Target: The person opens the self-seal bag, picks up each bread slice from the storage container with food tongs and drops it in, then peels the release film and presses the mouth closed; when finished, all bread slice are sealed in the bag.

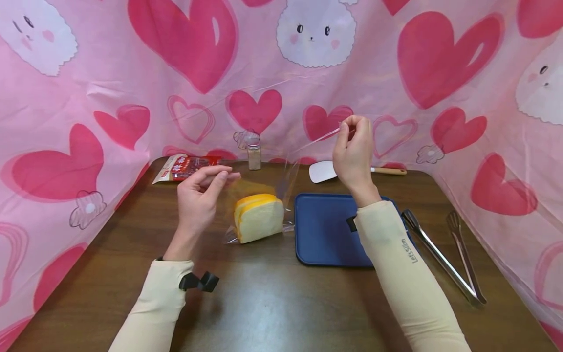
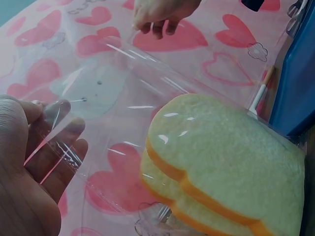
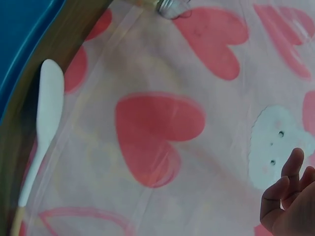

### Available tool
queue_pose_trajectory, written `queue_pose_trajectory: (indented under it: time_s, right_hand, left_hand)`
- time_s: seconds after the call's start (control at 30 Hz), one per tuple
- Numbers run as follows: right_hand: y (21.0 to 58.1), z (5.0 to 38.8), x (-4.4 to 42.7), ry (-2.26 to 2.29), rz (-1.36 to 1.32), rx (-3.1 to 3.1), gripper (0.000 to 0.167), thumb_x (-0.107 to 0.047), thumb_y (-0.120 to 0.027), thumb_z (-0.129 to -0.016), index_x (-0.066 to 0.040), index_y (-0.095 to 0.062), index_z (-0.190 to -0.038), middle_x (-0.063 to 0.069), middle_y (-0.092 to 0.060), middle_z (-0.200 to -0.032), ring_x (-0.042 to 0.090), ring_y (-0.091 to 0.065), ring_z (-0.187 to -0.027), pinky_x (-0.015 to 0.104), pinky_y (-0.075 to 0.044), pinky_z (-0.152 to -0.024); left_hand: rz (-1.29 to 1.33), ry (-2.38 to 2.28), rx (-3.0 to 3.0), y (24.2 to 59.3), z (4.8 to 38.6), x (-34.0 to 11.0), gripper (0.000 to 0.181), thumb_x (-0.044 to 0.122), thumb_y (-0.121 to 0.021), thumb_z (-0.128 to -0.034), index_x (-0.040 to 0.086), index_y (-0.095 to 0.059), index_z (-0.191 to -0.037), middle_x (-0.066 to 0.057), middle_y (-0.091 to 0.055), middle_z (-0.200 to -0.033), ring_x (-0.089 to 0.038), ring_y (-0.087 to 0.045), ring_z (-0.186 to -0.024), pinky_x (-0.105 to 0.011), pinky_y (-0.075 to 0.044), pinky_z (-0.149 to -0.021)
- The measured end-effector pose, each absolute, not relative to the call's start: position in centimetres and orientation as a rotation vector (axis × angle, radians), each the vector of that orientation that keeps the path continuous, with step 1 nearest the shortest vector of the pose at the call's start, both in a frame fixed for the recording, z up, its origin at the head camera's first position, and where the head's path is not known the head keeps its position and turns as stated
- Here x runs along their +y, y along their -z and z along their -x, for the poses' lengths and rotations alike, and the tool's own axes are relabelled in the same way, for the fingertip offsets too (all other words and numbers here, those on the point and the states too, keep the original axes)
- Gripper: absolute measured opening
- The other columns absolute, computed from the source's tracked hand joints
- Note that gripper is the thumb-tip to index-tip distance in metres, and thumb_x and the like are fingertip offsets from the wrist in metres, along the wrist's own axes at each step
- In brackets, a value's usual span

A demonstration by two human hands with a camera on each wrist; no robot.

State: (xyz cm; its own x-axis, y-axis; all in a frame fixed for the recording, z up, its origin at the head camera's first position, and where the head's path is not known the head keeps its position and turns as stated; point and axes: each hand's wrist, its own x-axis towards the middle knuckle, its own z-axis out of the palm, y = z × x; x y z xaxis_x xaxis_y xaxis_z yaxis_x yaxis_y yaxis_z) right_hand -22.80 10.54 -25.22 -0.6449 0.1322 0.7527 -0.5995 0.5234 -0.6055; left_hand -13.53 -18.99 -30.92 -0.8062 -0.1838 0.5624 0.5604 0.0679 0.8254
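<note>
Slices of bread with orange crusts stand on the table inside a clear plastic bag. Fine streaks of glare mark the bag in the left wrist view, where two bread slices show large. My right hand is raised above a blue tray and pinches the upper edge of the film, which stretches taut down to the bread. Left of the bread, my left hand holds the bag's other side between thumb and fingers; the fingers show through the film. The right wrist view catches only fingertips.
The blue tray lies right of the bread, with metal tongs beyond it. Behind stand a white spatula with a wooden handle, a small glass shaker and a red food packet. A pink heart-patterned curtain surrounds the table.
</note>
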Motion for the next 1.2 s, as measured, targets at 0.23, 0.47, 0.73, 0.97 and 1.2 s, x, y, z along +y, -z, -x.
queue_pose_trajectory:
  time_s: [0.23,0.47,0.73,0.97,1.2]
  right_hand:
    - [25.7,23.3,12.5,-1.223,-0.341,-1.985,0.024,-0.010,-0.049,-0.107,0.012,-0.050,-0.116,0.023,-0.050,-0.109,0.002,-0.039,-0.092,0.024,-0.038,-0.083]
    - [25.8,23.8,14.5,-1.169,-0.262,-1.998,0.026,-0.011,-0.049,-0.108,0.013,-0.051,-0.116,0.024,-0.050,-0.107,0.003,-0.039,-0.091,0.024,-0.037,-0.083]
    - [26.0,24.7,16.7,-1.173,-0.162,-1.953,0.020,-0.007,-0.045,-0.108,0.012,-0.050,-0.110,0.001,-0.045,-0.100,0.005,-0.040,-0.097,0.026,-0.037,-0.089]
    - [26.5,24.9,18.4,-1.165,-0.094,-1.952,0.023,-0.008,-0.044,-0.108,0.013,-0.050,-0.112,-0.006,-0.042,-0.100,0.000,-0.037,-0.098,0.027,-0.036,-0.091]
    - [26.7,25.1,19.9,-1.161,-0.040,-1.907,0.019,-0.011,-0.045,-0.109,0.007,-0.051,-0.110,-0.017,-0.035,-0.098,-0.006,-0.035,-0.095,0.025,-0.034,-0.091]
  left_hand:
    - [0.358,1.787,-1.827,30.9,13.5,-19.0,0.021,0.007,-0.068,-0.1025,-0.006,-0.073,-0.119,0.010,-0.083,-0.101,-0.009,-0.079,-0.094,-0.023,-0.062,-0.089]
    - [0.349,1.805,-1.831,30.6,13.7,-19.1,0.022,0.007,-0.068,-0.1028,-0.007,-0.072,-0.119,0.013,-0.082,-0.101,-0.009,-0.079,-0.095,-0.024,-0.061,-0.090]
    - [0.348,1.828,-1.801,30.3,14.0,-19.1,0.021,0.003,-0.068,-0.1016,-0.010,-0.072,-0.118,0.012,-0.082,-0.098,-0.009,-0.080,-0.093,-0.025,-0.062,-0.089]
    - [0.347,1.844,-1.780,30.3,14.1,-19.2,0.021,0.002,-0.068,-0.1011,-0.012,-0.071,-0.117,0.011,-0.082,-0.097,-0.008,-0.080,-0.091,-0.025,-0.062,-0.088]
    - [0.342,1.847,-1.753,30.4,14.3,-19.4,0.021,0.001,-0.069,-0.1006,-0.013,-0.071,-0.116,0.008,-0.083,-0.096,-0.009,-0.081,-0.087,-0.024,-0.063,-0.085]
